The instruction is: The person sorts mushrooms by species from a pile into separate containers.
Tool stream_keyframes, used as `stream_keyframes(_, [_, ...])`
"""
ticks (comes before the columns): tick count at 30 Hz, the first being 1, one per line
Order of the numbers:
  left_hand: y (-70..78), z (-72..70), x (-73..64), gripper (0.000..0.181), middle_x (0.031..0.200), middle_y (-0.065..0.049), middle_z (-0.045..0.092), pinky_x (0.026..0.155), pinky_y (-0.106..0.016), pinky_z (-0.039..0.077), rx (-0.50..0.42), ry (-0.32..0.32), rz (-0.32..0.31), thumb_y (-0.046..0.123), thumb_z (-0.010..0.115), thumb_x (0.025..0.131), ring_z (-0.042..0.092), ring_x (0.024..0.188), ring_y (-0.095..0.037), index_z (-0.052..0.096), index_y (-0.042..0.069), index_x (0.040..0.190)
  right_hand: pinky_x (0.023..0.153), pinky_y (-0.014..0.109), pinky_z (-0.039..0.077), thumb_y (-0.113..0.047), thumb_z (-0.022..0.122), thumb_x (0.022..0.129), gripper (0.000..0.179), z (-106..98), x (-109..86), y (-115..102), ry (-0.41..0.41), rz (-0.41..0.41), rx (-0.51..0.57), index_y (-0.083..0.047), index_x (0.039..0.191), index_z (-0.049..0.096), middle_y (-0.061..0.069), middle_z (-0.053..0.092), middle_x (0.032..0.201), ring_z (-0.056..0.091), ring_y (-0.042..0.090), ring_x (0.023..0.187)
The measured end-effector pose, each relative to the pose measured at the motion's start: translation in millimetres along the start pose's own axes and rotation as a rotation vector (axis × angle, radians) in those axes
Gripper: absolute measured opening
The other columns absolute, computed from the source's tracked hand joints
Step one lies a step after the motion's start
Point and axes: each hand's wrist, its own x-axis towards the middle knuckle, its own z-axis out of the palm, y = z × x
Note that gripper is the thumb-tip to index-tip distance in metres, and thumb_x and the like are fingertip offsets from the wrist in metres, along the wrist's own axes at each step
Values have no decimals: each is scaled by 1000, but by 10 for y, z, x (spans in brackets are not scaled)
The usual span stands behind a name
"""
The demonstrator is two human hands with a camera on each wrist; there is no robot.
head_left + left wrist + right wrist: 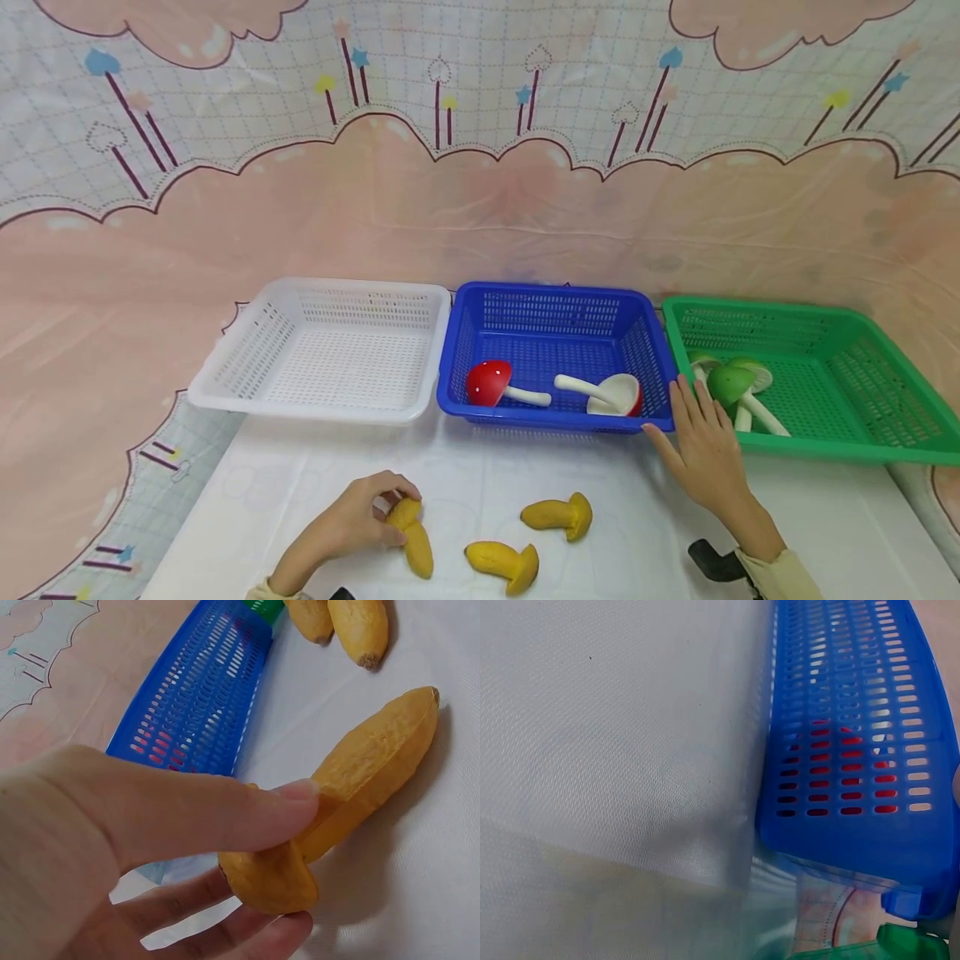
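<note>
My left hand (367,517) pinches a yellow toy mushroom (417,550) near its cap, at the front left of the table. In the left wrist view the thumb lies across the mushroom (382,750), with other fingers under the cap. Two more yellow mushrooms, one nearer (502,563) and one farther (557,515), lie to its right. My right hand (705,450) has its fingers straight, at the adjoining rims of the blue basket (555,421) and the green basket (840,450). In the right wrist view only a sliver of that hand shows at the right edge.
Inside the blue basket lie a red mushroom (489,383) and another with its white underside (618,393) up. Several green mushrooms (731,383) are in the green basket's left end. A white basket (315,408) stands at the left. Patterned cloth (480,200) hangs behind.
</note>
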Motion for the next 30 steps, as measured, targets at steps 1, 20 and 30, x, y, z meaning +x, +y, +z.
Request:
stream_keyframes(1, [5, -1, 0, 42, 101, 0, 61, 68, -27, 53, -1, 0, 0, 2, 82, 66, 57, 89, -23, 64, 11, 104, 103, 63, 25, -45, 50, 95, 73, -1, -3, -1, 2, -1, -1, 6, 143, 31, 26, 32, 146, 21, 42, 138])
stream_keyframes(20, [163, -186, -72, 45, 108, -6, 61, 72, -28, 54, -99, 167, -1, 11, 83, 69, 52, 94, -25, 63, 9, 109, 101, 63, 27, -49, 49, 94, 75, 1, -14, -21, 11, -3, 0, 6, 143, 33, 26, 33, 146, 25, 43, 136])
stream_keyframes(30, [290, -335, -119, 45, 109, -9, 60, 74, -30, 55, -155, 259, -40, 9, 82, 70, 53, 96, -29, 62, 9, 110, 102, 64, 25, -48, 49, 95, 75, -2, -27, -27, 2, 3, -5, 6, 143, 31, 26, 31, 146, 21, 41, 138])
